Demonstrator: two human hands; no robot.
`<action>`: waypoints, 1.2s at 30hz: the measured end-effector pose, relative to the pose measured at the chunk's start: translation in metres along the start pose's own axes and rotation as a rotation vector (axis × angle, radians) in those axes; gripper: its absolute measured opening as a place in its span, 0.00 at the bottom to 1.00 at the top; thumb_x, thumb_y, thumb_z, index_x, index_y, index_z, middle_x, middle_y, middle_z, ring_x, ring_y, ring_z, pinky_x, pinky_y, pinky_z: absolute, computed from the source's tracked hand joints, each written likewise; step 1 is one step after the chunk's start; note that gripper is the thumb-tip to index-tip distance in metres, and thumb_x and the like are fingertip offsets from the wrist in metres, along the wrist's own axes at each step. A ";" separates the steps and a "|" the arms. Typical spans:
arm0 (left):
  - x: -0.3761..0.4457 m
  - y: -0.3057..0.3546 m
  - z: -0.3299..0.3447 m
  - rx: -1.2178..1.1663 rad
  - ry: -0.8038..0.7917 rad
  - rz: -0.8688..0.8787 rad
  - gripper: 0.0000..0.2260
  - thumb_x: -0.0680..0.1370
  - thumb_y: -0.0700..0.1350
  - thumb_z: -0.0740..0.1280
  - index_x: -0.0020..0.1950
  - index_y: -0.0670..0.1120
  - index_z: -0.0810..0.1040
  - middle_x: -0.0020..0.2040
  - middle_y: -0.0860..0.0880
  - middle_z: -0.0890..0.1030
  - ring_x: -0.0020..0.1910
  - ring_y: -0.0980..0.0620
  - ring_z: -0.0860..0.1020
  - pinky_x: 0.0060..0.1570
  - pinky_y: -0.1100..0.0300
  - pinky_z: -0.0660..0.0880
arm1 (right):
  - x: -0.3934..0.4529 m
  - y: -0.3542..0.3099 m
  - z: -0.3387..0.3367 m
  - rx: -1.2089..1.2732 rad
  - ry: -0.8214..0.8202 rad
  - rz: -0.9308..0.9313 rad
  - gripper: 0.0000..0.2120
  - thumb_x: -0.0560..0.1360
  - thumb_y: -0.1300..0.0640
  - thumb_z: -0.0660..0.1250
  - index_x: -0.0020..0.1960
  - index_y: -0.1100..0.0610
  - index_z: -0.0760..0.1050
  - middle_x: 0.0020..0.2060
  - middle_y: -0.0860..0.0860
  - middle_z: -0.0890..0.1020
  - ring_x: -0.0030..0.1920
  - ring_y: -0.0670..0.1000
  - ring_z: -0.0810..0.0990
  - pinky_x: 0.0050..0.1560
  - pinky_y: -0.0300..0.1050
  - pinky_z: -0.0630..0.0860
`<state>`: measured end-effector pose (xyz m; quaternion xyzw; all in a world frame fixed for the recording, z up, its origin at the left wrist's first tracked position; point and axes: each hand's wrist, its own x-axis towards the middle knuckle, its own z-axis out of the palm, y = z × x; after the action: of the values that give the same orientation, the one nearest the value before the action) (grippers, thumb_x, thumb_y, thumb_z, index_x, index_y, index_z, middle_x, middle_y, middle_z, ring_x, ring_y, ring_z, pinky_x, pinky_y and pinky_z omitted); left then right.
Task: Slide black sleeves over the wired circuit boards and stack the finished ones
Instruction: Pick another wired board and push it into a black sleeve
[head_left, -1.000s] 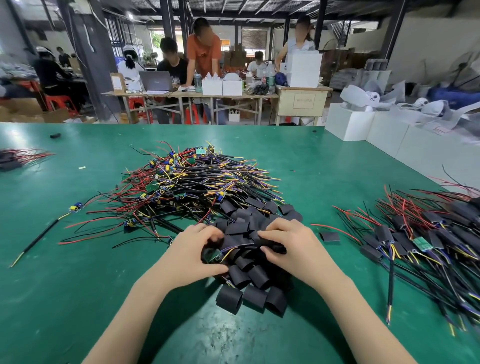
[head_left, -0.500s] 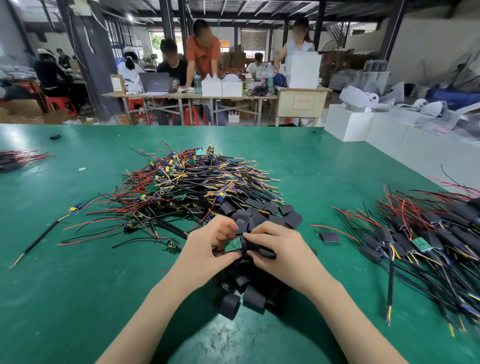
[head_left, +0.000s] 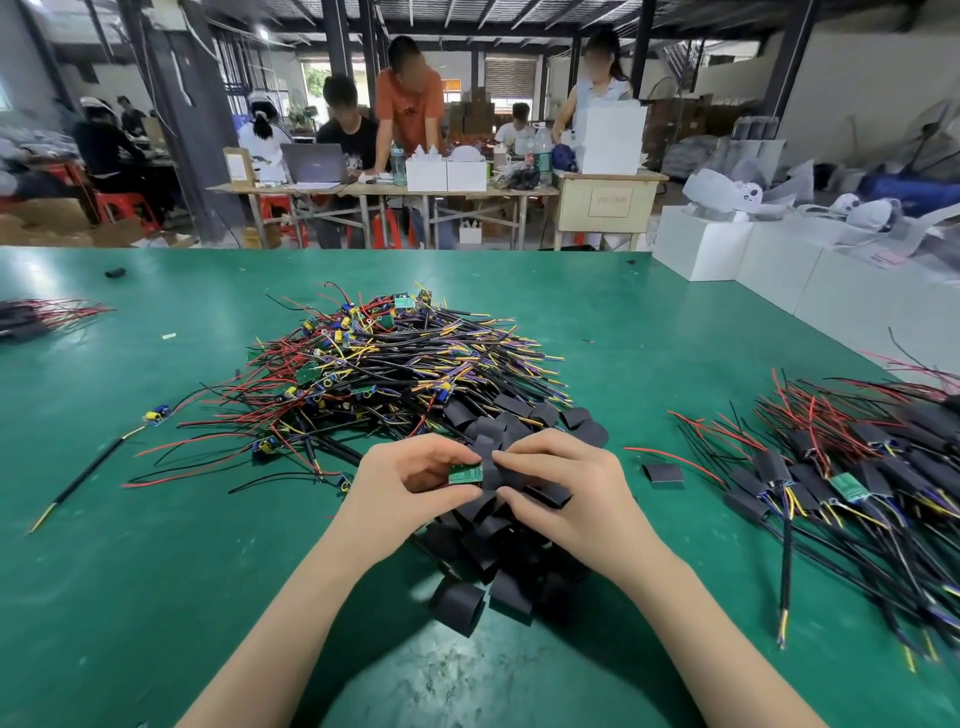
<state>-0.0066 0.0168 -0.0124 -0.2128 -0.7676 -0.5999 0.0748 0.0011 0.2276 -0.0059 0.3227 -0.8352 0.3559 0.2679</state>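
On the green surface (head_left: 156, 545), the pile of unsleeved wired boards (head_left: 384, 369) lies behind the hands, loose black sleeves (head_left: 498, 561) under them, finished stack (head_left: 841, 467) to the right. Left hand (head_left: 400, 483) pinches a green circuit board (head_left: 466, 474); right hand (head_left: 561, 483) pinches a black sleeve (head_left: 491, 470) touching the board's right end. Board's long axis runs left-right, approx. in line w/ the sleeve, so I judge the sleeve must go leftward over it. Vs. 0.5 s ago: hands are higher and more of the board shows.
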 end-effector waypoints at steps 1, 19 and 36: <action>0.000 0.000 0.000 -0.026 -0.009 0.001 0.11 0.69 0.33 0.76 0.49 0.45 0.84 0.42 0.50 0.85 0.40 0.59 0.80 0.44 0.69 0.75 | 0.000 0.000 0.000 0.001 0.002 -0.002 0.13 0.71 0.59 0.74 0.54 0.58 0.83 0.48 0.49 0.82 0.49 0.42 0.79 0.53 0.31 0.72; -0.001 -0.002 0.000 0.033 -0.066 0.027 0.13 0.72 0.37 0.74 0.50 0.53 0.83 0.46 0.49 0.84 0.46 0.53 0.82 0.49 0.65 0.76 | 0.002 -0.003 -0.003 0.090 -0.027 0.209 0.16 0.64 0.55 0.80 0.51 0.53 0.85 0.41 0.45 0.82 0.40 0.41 0.79 0.41 0.34 0.76; -0.001 -0.004 0.004 0.032 -0.045 0.002 0.08 0.72 0.39 0.76 0.47 0.50 0.83 0.43 0.50 0.84 0.39 0.58 0.80 0.43 0.69 0.74 | 0.002 -0.006 -0.004 0.013 -0.124 0.132 0.16 0.66 0.58 0.78 0.54 0.55 0.84 0.43 0.49 0.82 0.39 0.39 0.75 0.43 0.27 0.69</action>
<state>-0.0064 0.0197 -0.0178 -0.2257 -0.7783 -0.5827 0.0615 0.0046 0.2264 0.0002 0.2901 -0.8672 0.3576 0.1896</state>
